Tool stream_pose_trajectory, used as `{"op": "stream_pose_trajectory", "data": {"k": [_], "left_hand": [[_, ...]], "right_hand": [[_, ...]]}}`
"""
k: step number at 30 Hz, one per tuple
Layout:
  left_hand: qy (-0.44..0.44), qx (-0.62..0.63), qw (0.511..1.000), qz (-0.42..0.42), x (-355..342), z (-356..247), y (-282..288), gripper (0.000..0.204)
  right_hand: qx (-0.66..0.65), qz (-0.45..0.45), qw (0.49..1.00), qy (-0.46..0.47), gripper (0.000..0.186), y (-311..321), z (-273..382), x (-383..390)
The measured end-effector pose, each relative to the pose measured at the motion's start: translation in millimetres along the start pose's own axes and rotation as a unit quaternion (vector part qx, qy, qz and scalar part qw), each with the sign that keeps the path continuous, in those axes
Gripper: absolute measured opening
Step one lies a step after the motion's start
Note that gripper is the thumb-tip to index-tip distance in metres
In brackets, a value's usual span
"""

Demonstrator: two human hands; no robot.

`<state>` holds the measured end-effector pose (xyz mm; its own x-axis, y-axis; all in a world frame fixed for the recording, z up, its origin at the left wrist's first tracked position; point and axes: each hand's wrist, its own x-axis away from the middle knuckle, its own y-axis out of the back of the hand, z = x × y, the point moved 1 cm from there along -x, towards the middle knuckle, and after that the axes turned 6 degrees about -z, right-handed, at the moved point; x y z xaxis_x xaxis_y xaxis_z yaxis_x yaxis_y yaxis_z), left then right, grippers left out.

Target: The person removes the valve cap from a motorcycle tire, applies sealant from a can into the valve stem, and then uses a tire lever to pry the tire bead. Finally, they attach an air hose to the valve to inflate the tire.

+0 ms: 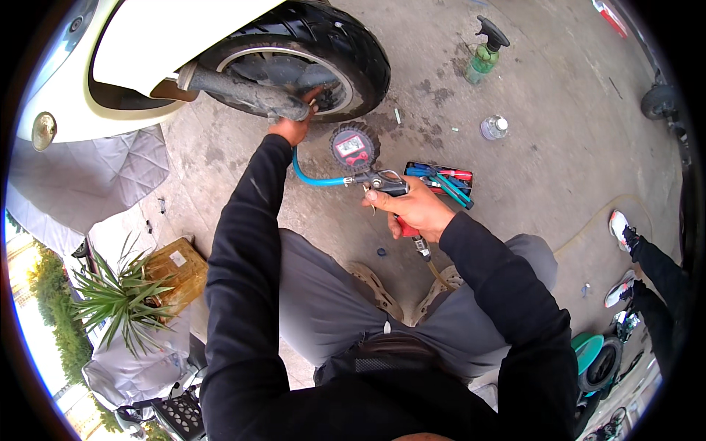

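Observation:
My right hand [421, 209] is wrapped round the grip of a tire inflator [379, 183], its round gauge [353, 146] with a lit display facing up. A short blue hose [318, 179] runs from the inflator to my left hand [294, 126]. That hand is closed on the hose's far end, beside the rim of a scooter wheel [334, 88] with a black tire. The grey fork leg [246, 94] partly covers its fingers, so the hose tip and the valve are hidden. A red fitting under my right hand joins the supply hose [441, 278].
Beyond my right hand lies a tray [471, 188] of pens and tools. A green spray bottle [482, 62] and a clear bottle [494, 127] stand on the concrete. At left are the cream scooter body [147, 44] and a potted plant [125, 294]. Another person's legs [651, 275] are at right.

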<state>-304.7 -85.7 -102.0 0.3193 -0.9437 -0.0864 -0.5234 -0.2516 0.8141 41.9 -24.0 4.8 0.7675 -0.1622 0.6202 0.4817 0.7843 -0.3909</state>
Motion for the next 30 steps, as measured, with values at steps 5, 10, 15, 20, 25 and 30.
{"op": "stream_pose_trajectory", "data": {"k": [5,10,15,20,25,30], "left_hand": [[0.013,0.034,0.999,0.010,-1.9,-3.4,-1.9,0.047],[-0.001,0.002,1.000,0.000,-1.1,-2.2,-1.0,0.047],[-0.003,0.004,1.000,-0.001,-1.5,-3.5,0.3,0.047],[-0.004,0.022,1.000,0.001,-0.1,0.8,-1.5,0.047],[0.000,0.016,1.000,0.006,-0.1,1.2,-0.7,0.046],[0.022,0.023,0.999,0.028,-2.2,3.5,-1.9,0.047]], "right_hand": [[0.009,-0.014,1.000,-0.009,0.042,0.6,0.4,2.2],[-0.002,-0.008,1.000,-0.009,0.041,0.4,-0.5,1.2],[-0.007,-0.004,1.000,-0.013,0.040,0.2,0.0,0.7],[-0.017,-0.014,1.000,-0.001,0.041,-1.2,-2.0,0.1],[-0.017,-0.008,1.000,-0.004,0.041,-1.0,-1.3,-1.4],[-0.025,-0.014,1.000,-0.001,0.041,-2.0,-1.8,-1.4]]}}
